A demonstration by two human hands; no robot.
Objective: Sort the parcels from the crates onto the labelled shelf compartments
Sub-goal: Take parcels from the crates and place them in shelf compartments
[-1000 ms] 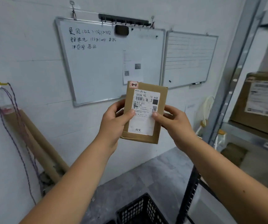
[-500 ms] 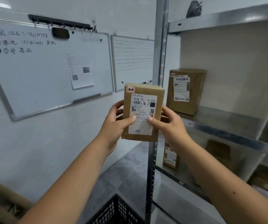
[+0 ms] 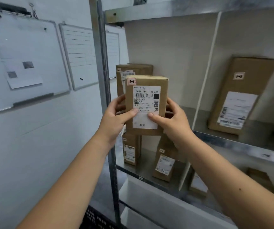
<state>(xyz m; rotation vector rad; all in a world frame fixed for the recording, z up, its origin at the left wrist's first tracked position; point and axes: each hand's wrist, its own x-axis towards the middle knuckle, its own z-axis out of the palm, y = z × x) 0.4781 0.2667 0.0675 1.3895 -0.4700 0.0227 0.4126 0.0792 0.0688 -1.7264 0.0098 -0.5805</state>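
Since half a second ago the view has swung right and the held parcel [image 3: 147, 104] has come in from beside the metal post [image 3: 99, 63]. It is now in front of the upper left compartment, covering most of the brown parcel [image 3: 134, 68] that stands there.

It is upright with its label facing the camera. Its lower edge is about level with the front lip of the shelf [image 3: 232, 141], and I cannot tell whether it touches the lip. The left hand [image 3: 116, 116] is clamped on its left side, thumb pressed on the label and fingers curled behind. The right hand [image 3: 174, 121] mirrors that grip on the right side.

A small sticker [image 3: 131, 81] at the top corner seems to read 1-1. The tall parcel [image 3: 242, 95] past the white divider [image 3: 205, 71] carries a sticker that looks like 1-2, so the left compartment is probably the right place.

The parcel is a small cardboard box with square corners and flat faces, and it looks stiff. Thumbs and fingertips are enough to hold it, so I judge it light. The label looks smooth and could slip under a thumb, while the bare card at the side edges should give a surer grip. Taking it low on both sides, as now, should let it be stood on its bottom edge just in front of the parcel behind. It is narrow and could tip forward when released, so I would lean it back a little.

Two more parcels [image 3: 130, 151] [image 3: 165, 161] stand on the shelf below. A corner of a black crate [image 3: 96, 219] shows at the bottom.
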